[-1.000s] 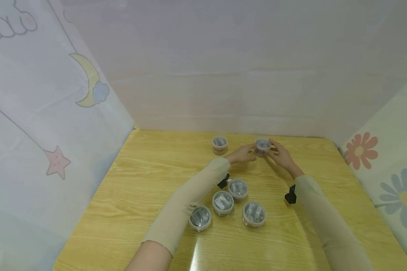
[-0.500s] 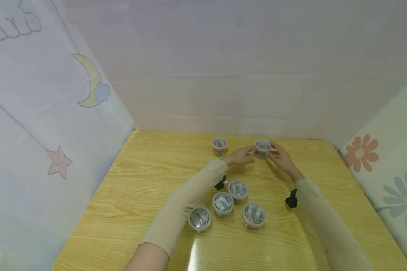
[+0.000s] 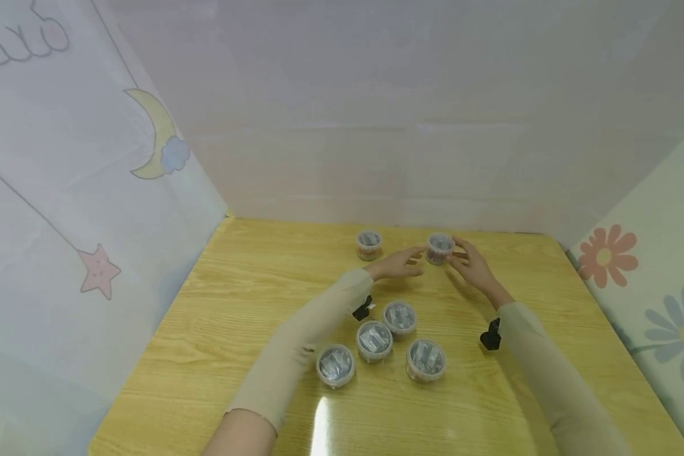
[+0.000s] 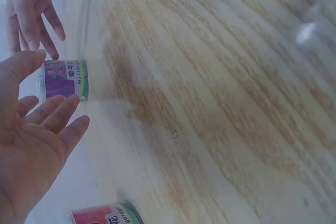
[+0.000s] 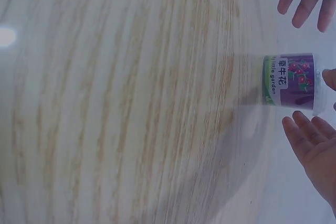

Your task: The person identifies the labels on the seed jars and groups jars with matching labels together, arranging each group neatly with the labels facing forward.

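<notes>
A small plastic tub (image 3: 439,249) with a clear lid stands upright at the back of the table, between both hands. Its purple label, printed with flowers and "My little garden", shows in the left wrist view (image 4: 62,79) and the right wrist view (image 5: 292,80). My right hand (image 3: 472,266) is at the tub's right side, thumb and fingers spread and relaxed around it. To the left, my left hand (image 3: 398,263) has its fingers loosely extended, the tips just short of the tub. Another tub (image 3: 368,247) stands farther left; a red-labelled tub (image 4: 105,215) shows in the left wrist view.
Nearer the front, several similar tubs stand grouped: one tub (image 3: 335,365) beside the left sleeve, two tubs close together behind it, and another tub (image 3: 425,360) to the right. Fabric walls border the wooden table (image 3: 234,316) at the back and sides.
My left hand has drawn back to the left, away from the tub it was touching. My right hand has stayed beside the tub, which has hardly shifted.
</notes>
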`<state>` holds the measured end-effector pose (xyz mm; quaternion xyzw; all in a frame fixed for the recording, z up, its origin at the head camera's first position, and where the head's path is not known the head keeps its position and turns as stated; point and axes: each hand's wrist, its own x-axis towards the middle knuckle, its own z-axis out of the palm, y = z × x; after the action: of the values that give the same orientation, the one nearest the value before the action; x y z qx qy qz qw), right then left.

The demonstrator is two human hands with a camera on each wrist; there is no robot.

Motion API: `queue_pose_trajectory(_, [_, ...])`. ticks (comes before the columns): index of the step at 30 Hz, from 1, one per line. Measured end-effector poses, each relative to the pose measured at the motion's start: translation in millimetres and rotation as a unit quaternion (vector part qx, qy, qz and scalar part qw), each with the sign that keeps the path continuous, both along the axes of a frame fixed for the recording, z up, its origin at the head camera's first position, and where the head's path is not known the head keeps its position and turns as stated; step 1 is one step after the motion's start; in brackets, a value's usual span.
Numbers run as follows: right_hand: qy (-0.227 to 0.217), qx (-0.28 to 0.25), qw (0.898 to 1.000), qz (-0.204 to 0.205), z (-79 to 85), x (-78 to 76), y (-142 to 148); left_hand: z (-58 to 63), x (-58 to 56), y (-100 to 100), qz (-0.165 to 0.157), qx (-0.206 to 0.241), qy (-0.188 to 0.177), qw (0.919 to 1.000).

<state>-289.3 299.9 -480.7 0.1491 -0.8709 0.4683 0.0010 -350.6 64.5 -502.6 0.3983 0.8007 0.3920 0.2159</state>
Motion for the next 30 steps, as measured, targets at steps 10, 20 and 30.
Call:
queue_pose_trajectory(10, [0.02,-0.009,1.0,-0.018,0.7,6.2,-3,-5.3,4.2,3,-0.037,0.019,-0.003,0.9991])
queue_pose_trajectory(20, [0.061,-0.007,0.998,-0.026,2.8,7.6,-3,2.4,6.1,-6,-0.026,0.007,0.0,0.9996])
queue_pose_trajectory(30, [0.07,-0.013,0.997,-0.012,3.8,9.8,-7,6.8,10.3,-14,-0.049,0.008,0.006,0.9987])
